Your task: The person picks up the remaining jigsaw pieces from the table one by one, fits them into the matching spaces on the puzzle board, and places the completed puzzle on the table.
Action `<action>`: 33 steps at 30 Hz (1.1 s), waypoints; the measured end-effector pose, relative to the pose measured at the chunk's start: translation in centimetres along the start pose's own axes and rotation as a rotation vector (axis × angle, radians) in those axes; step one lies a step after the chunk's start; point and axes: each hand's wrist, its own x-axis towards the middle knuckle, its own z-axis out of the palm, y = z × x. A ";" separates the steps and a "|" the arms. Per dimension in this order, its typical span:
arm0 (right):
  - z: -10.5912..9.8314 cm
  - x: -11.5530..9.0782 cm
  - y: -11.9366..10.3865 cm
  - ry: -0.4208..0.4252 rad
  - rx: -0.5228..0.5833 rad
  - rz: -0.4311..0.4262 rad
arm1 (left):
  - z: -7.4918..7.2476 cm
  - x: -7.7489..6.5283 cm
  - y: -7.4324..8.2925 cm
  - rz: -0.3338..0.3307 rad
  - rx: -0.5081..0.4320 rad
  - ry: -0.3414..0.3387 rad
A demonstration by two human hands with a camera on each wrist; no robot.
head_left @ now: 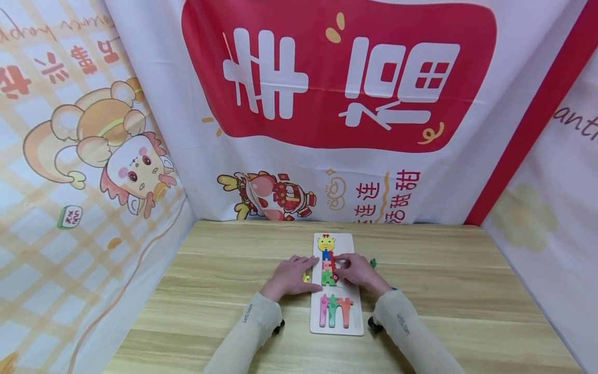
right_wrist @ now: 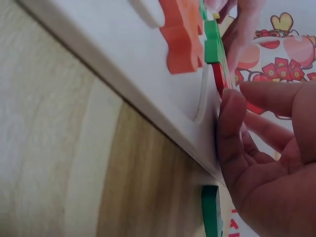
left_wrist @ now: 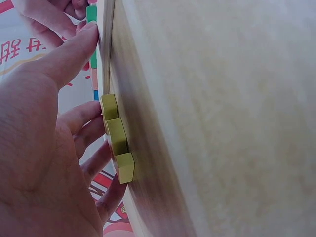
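Note:
A giraffe puzzle lies on a white board (head_left: 352, 327), with the yellow head piece (head_left: 326, 242) at its far end. Below the head run blue, pink and green body pieces (head_left: 329, 278). My right hand (head_left: 357, 271) pinches a red puzzle piece (right_wrist: 218, 76) between thumb and forefinger, at the right side of the body pieces. My left hand (head_left: 293, 275) spreads along the board's left edge, its thumb (left_wrist: 84, 47) reaching a green piece (left_wrist: 92, 14). Under the left palm, a yellow puzzle piece (left_wrist: 117, 138) lies beside the board.
Pink, green and orange leg pieces (head_left: 345, 310) stand in a row on the board's near half. A dark green piece (head_left: 372, 263) lies on the wooden table (head_left: 444, 280) beyond the right hand. Something blue (head_left: 394, 289) peeks out by the right wrist. Printed cloths (head_left: 336, 171) wall the table.

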 end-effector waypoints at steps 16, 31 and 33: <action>-6.0 -2.2 2.0 0.095 -0.163 -0.218 | -0.1 -0.1 0.1 -0.007 -0.025 -0.006; -3.8 -4.3 3.9 -0.149 -0.504 -0.298 | 0.0 -0.1 -1.2 0.031 -0.134 -0.018; -3.9 -4.4 3.8 -0.146 -0.508 -0.292 | -0.2 -0.3 -1.7 0.051 -0.191 -0.023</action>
